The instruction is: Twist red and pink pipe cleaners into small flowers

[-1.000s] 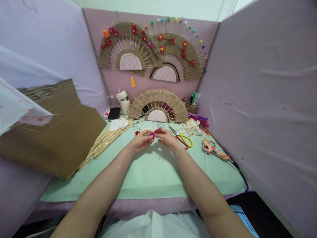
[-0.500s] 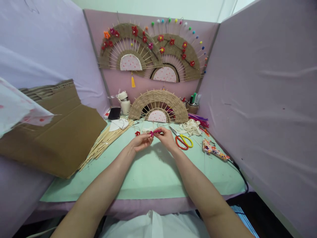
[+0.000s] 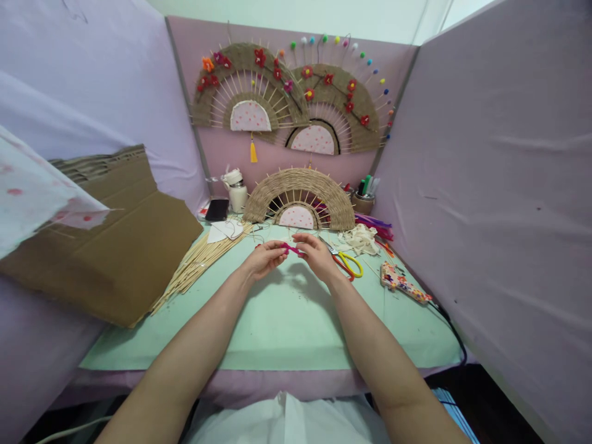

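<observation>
Between my hands is a magenta pipe cleaner (image 3: 291, 248), bent at its left part. My left hand (image 3: 264, 259) pinches it between thumb and fingertips. At its other end the thumb and a finger of my right hand (image 3: 318, 256) hold it, while the forefinger is lifted off. Behind my left fingers a bit of a red pipe-cleaner flower shows, mostly hidden. Scissors (image 3: 350, 264) with one yellow and one red handle lie just right of my right hand, which partly covers them.
A twine-wrapped fan (image 3: 298, 179) stands behind my hands. Thin sticks (image 3: 198, 265) and cardboard (image 3: 106, 246) lie left. A floral glue gun (image 3: 402, 283), cream fabric scraps (image 3: 359, 239) and a pen holder (image 3: 363, 202) are on the right. Decorated fans (image 3: 250, 83) hang on the back panel.
My right hand has moved slightly away from the left and lifted its forefinger, so more of the magenta pipe cleaner shows. The left hand now covers most of the red flower. The view shifted slightly.
</observation>
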{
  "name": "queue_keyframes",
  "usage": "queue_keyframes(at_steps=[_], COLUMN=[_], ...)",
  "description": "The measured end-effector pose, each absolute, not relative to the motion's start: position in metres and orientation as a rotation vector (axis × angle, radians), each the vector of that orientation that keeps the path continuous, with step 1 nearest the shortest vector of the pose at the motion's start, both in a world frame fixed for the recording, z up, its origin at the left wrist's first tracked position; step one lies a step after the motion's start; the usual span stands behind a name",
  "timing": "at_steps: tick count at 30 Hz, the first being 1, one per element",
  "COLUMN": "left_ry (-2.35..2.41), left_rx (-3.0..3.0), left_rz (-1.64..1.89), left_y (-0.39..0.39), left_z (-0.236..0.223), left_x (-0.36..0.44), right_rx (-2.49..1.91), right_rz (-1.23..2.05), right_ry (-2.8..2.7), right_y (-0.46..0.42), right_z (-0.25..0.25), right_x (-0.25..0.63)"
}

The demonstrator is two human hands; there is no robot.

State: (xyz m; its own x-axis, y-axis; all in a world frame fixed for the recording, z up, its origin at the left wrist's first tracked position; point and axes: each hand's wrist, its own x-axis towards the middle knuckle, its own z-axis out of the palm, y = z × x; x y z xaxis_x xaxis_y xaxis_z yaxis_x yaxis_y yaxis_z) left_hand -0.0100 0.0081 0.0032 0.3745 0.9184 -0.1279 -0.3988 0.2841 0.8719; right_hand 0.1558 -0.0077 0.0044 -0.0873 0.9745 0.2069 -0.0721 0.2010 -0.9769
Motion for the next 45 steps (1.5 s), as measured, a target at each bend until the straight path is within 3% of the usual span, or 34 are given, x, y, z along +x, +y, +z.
queue_keyframes(at_steps=[4,16,26,37,40,45], left_ry=[0.729,0.731,0.794,0.765,0.764,0.889], left_rx=[1.009,1.182,0.981,0.492,0.449,0.794], left_rz=[1.056,0.907,0.863,0.756,0.756,1.024], left_y=[0.008,0.01,0.01,0.016,0.015,0.011], left_z=[0.001,-0.003,-0.001,0.002,0.003,-0.001], left_x=[-0.009,-0.009,-0.013,-0.014,-0.012,-0.003], right_rx=[-1.082,-1.049,-1.097,-0.917,-0.928,-1.104], right_rz=[1.531,1.65,1.122,0.083,0.049,0.401], right_ry=[-1.088,-1.265,-1.618,-1.98,-1.973,-1.822], right_y=[-0.003,-0.006,-0.006,-0.006,-0.004,0.002], right_z=[0.002,-0.001,-0.001,-0.009,-0.013,-0.023], right_x=[0.158,0.169,0.164,0.152,0.15,0.148])
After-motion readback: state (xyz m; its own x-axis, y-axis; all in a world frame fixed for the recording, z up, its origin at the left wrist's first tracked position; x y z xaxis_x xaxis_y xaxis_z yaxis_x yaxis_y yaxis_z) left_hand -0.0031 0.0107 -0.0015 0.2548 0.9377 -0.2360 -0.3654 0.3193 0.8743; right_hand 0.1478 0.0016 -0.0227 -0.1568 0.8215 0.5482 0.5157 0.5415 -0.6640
